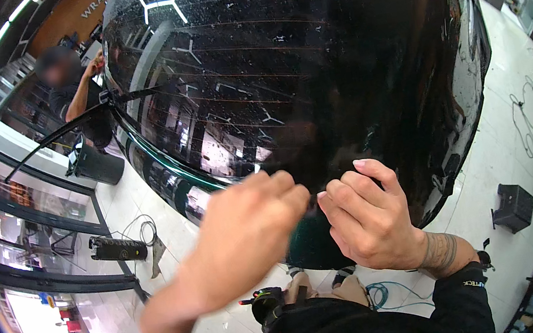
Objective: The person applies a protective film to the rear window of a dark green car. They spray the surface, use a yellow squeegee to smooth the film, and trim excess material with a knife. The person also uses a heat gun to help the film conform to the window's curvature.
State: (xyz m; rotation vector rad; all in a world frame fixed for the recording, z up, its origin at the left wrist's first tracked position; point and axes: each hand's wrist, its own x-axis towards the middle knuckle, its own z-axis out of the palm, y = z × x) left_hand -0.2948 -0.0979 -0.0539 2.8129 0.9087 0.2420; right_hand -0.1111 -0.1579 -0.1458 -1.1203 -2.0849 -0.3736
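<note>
A dark, glossy car window with fine horizontal lines fills the middle, dotted with water drops. My left hand, blurred, is closed in a fist in front of its lower edge. Beside it, my right hand is curled, fingers bent in and thumb up near the index finger. A small gap separates the two hands. Whatever they may pinch is too thin or hidden to make out. Below them shows a dark green body panel. Wrinkled, wet-looking dark material runs along the window's right side.
A raised wiper arm sticks out at left. Another person stands beyond it, near a black bin. A black cylinder with a cable lies on the left floor. At right are a black step stool and loose cables; a teal hose coils near my feet.
</note>
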